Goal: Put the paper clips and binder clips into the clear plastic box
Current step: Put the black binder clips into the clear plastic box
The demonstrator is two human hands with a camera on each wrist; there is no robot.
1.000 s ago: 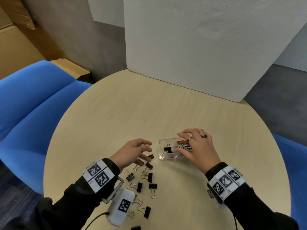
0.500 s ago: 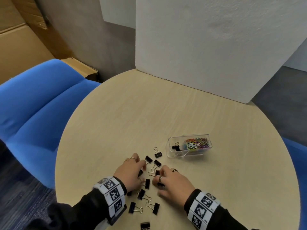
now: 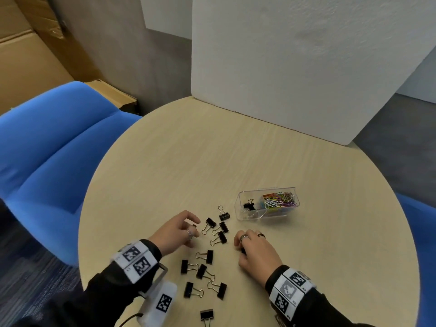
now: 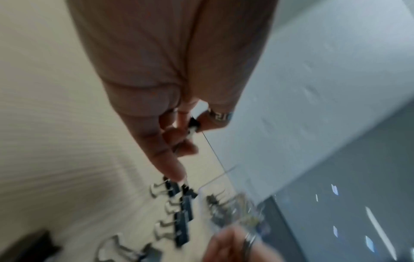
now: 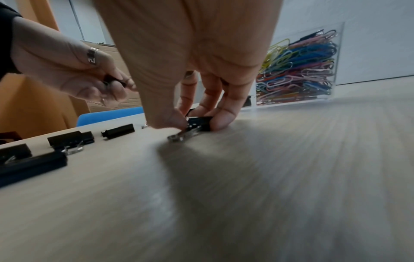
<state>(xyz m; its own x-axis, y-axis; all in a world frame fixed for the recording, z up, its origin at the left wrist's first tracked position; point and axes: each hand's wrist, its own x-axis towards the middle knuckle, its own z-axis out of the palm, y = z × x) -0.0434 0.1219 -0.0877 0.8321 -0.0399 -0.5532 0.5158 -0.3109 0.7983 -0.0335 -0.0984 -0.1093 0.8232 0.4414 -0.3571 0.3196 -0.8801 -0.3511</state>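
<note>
Two hands, head view: left hand (image 3: 175, 231) and right hand (image 3: 256, 252) rest on the round table (image 3: 236, 149), loose binder clips (image 3: 220, 237) between and below their fingers.
Box, head view: clear plastic box (image 3: 267, 205) lies beyond the right fingers, well apart, holding coloured paper clips (image 3: 279, 199) and one black clip.
Left fingers, left wrist view: blurred; curled fingers (image 4: 174, 159) pinch a small black binder clip (image 4: 193, 124), more clips on the table past the fingertips.
Right fingers, right wrist view: thumb and fingers (image 5: 221, 117) grasp a black clip (image 5: 199, 122) lying on the table; box beyond them, to the right.
</note>
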